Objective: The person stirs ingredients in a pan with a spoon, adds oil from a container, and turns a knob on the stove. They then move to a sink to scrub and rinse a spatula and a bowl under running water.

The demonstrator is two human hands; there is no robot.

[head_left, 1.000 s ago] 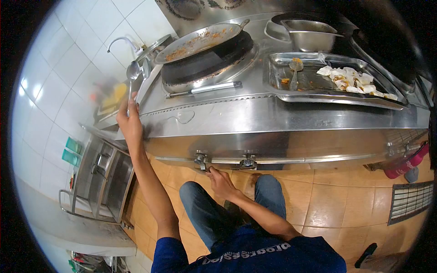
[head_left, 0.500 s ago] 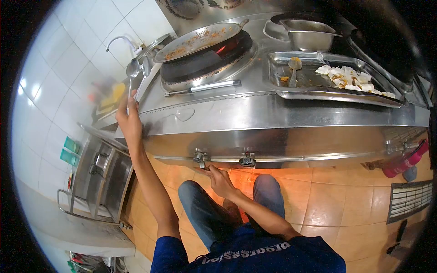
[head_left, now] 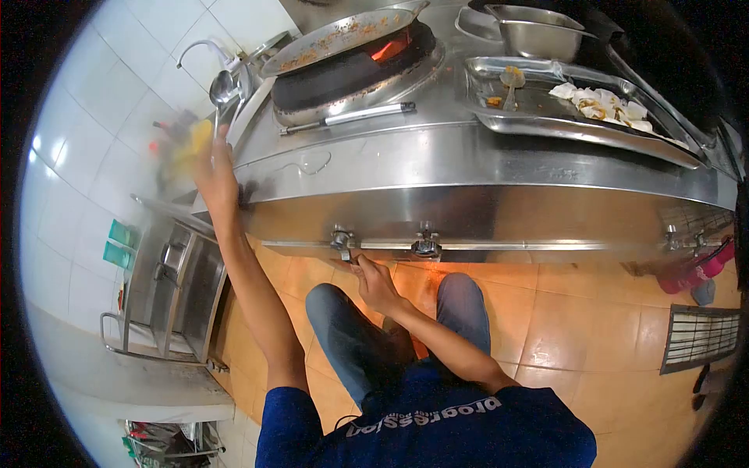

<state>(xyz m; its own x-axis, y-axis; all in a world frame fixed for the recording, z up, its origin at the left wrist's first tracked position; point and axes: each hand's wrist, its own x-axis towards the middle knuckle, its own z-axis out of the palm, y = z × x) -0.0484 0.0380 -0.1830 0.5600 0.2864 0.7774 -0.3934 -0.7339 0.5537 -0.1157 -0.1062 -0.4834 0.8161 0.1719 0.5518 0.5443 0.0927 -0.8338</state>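
Compared with a second ago, an orange flame (head_left: 390, 48) now shows in the burner (head_left: 328, 87) under the wok (head_left: 335, 45), an orange glow (head_left: 421, 285) tints the floor tiles (head_left: 409, 274) between the person's knees (head_left: 328, 300), and the view has tipped so the stove (head_left: 468, 168) sits higher in it.

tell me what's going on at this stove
A person holds a metal spoon up in the left hand, while the right hand is at a valve handle on the stove's front. An orange glow shows in the burner under a wok with food bits on its inner surface. A slim silver tool lies in front of the burner, and a metal tray stands to the right.
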